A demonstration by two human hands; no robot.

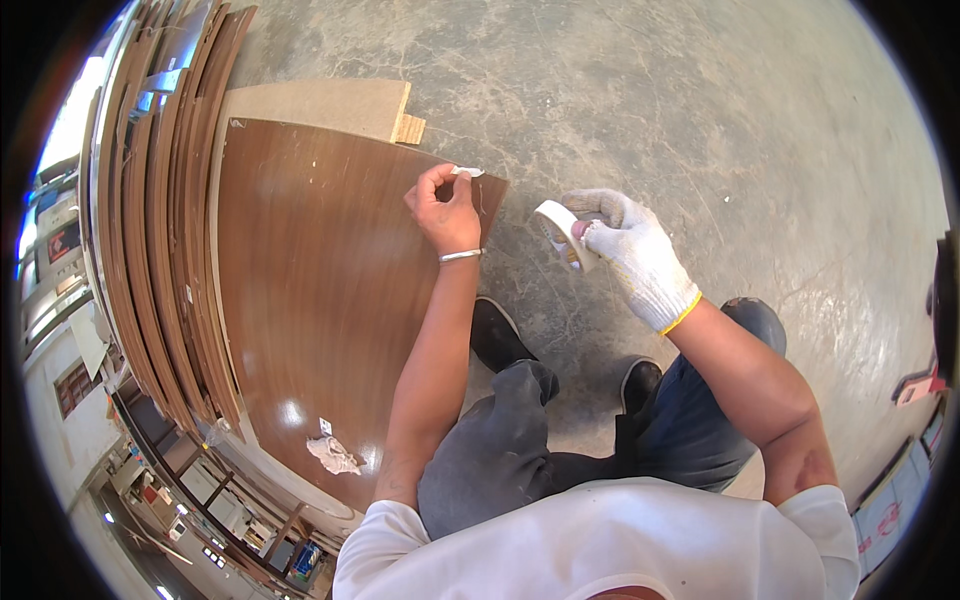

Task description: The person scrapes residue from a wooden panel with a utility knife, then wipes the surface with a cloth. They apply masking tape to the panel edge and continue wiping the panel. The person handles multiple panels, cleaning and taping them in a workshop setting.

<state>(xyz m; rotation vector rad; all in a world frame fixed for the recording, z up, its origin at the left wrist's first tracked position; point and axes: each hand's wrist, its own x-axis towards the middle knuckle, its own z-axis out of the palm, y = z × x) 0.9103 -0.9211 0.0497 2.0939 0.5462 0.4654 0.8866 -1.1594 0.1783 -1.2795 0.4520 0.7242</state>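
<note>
Your left hand is bare, upper centre of the frame. Thumb and fingers pinched narrow on a small white strip, which lies at the edge of the brown panel near its upper-right corner. How firmly the strip sticks there: cannot tell. Silvery bracelet round your left wrist.

Your right hand, just right of centre, wears a white knit glove with a yellow cuff. Fingers curled, holding a white roll of tape, tilted, its open core showing. Roll is well clear of the floor, to the right of the panel's corner.

Panel fills the left-centre of the frame; wood-grain face, glossy. Crumpled pale wad rests on it at lower left, a small white tag just above. Paler board juts out beyond the panel's upper edge. Stack of brown boards along the left side.

Grey concrete floor at upper right. Your dark shoes show below centre, white shirt along the bottom.
</note>
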